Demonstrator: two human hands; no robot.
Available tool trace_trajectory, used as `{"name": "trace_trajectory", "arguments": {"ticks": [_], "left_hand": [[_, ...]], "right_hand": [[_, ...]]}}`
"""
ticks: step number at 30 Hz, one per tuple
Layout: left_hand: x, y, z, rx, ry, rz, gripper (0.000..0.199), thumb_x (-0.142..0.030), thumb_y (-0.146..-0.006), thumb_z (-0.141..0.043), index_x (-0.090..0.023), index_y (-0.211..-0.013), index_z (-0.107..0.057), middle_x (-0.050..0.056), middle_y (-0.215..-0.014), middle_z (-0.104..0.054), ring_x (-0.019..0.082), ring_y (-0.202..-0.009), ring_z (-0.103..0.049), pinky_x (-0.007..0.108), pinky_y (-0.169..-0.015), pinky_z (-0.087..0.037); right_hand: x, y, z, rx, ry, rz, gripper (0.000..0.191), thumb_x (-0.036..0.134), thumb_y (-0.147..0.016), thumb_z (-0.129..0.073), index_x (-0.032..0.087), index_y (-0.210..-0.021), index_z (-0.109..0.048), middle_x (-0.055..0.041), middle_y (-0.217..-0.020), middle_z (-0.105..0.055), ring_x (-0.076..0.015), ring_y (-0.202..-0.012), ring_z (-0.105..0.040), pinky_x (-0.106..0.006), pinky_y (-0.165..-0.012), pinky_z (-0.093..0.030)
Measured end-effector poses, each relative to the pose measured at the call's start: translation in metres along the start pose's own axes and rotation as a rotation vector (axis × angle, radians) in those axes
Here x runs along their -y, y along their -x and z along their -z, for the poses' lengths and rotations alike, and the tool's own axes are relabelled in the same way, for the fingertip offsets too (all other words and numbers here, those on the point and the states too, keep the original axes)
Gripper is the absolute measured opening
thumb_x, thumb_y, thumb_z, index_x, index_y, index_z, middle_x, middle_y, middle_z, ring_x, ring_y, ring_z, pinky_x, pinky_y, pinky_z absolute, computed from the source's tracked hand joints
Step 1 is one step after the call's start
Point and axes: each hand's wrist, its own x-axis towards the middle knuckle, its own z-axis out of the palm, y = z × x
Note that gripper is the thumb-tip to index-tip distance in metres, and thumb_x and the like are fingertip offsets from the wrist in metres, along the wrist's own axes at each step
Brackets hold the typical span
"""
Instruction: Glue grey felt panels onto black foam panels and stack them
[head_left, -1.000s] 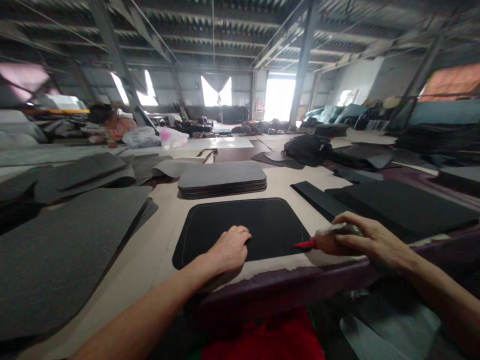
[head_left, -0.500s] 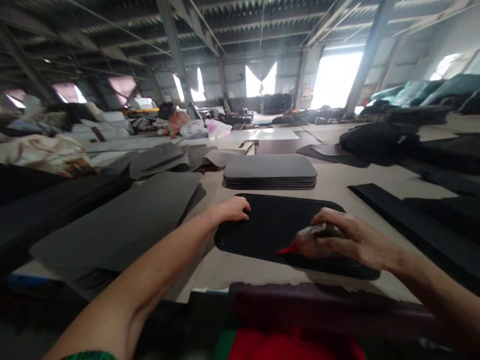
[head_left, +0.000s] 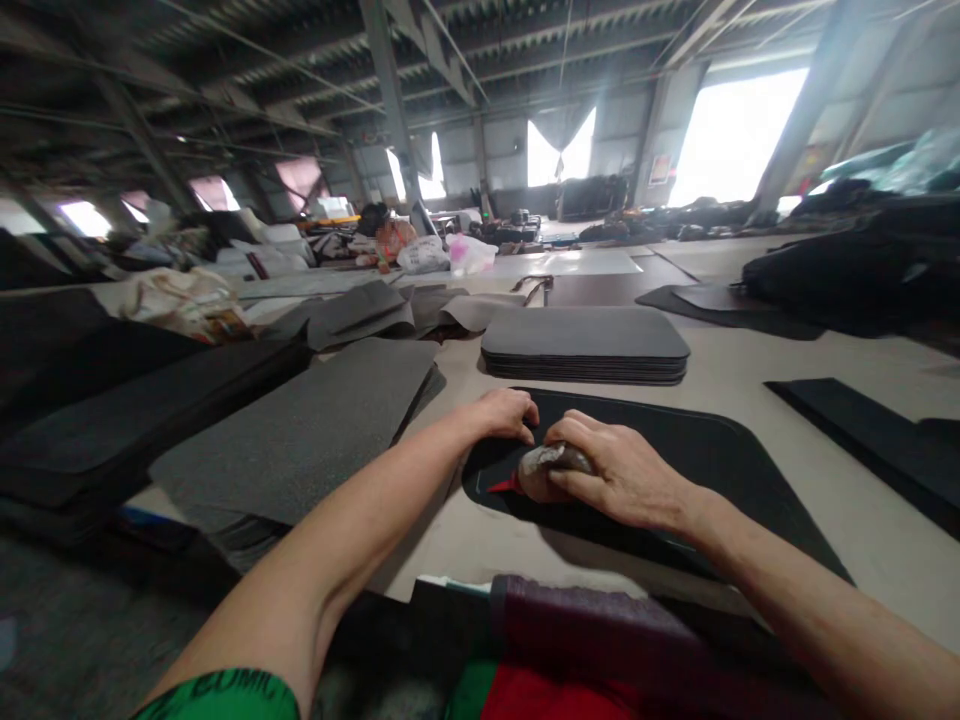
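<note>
A black rounded panel (head_left: 675, 440) lies flat on the table before me, with a thin light line along its edge. My right hand (head_left: 607, 465) is closed around a squeeze bottle (head_left: 536, 470) with a smeared whitish-brown body. The bottle is tilted, and its red nozzle (head_left: 504, 486) points at the panel's near left corner, at or close to the surface. On the panel's far left part rests my left hand (head_left: 510, 415), fingers bent and thumb apart from them, with nothing held. Just behind the panel stands a stack of grey rounded panels (head_left: 585, 335).
Grey sheets (head_left: 300, 430) lie in a pile on the left, beside darker stacked sheets (head_left: 135, 400). A black strip (head_left: 862, 440) lies to the right. A dark purple roll (head_left: 585, 630) runs along the near table edge. Farther back are plastic bags (head_left: 469, 255) and a person (head_left: 394, 240).
My right hand has carried the bottle leftwards along the panel's near edge to its left corner. The left hand stays on the panel. The camera view has turned somewhat left.
</note>
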Motion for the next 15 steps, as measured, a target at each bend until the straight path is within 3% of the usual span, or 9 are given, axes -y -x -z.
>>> {"name": "trace_trajectory", "arguments": {"ticks": [4,7,11,15], "left_hand": [[0.0,0.0,0.0,0.003,-0.002,0.007,0.038,-0.042,-0.086,-0.072,-0.018,-0.115,-0.068,0.008,-0.117,-0.068,0.026,-0.108,-0.064,0.045,-0.093,-0.052],[0.002,-0.001,-0.001,0.0,0.006,0.005,0.039,-0.041,-0.085,-0.074,-0.018,-0.116,-0.067,0.008,-0.121,-0.066,0.025,-0.109,-0.063,0.045,-0.094,-0.051],[0.006,-0.001,-0.003,-0.026,0.021,0.003,0.042,-0.043,-0.084,-0.076,-0.019,-0.116,-0.067,0.009,-0.121,-0.066,0.025,-0.109,-0.062,0.045,-0.095,-0.051],[0.008,0.004,-0.007,-0.086,0.042,-0.028,0.042,-0.041,-0.084,-0.075,-0.018,-0.118,-0.067,0.009,-0.123,-0.066,0.024,-0.11,-0.062,0.042,-0.096,-0.05]], "right_hand": [[0.004,-0.01,-0.006,-0.04,0.046,-0.012,0.016,0.03,-0.091,-0.053,0.021,-0.104,-0.056,-0.0028,-0.101,-0.056,-0.0176,-0.079,-0.054,-0.031,-0.07,-0.035],[-0.007,0.001,-0.004,-0.115,-0.034,-0.08,0.02,0.031,-0.088,-0.054,0.022,-0.106,-0.059,-0.0025,-0.102,-0.059,-0.0187,-0.083,-0.056,-0.032,-0.074,-0.038],[-0.038,0.039,0.007,-0.292,-0.405,-0.363,0.031,0.04,-0.081,-0.062,0.023,-0.106,-0.062,-0.0013,-0.092,-0.064,-0.0209,-0.082,-0.058,-0.031,-0.07,-0.044],[-0.076,0.087,0.024,-0.686,-0.979,-0.693,0.038,0.043,-0.07,-0.074,0.021,-0.098,-0.062,-0.0022,-0.081,-0.063,-0.0173,-0.063,-0.055,-0.025,-0.048,-0.04]]}}
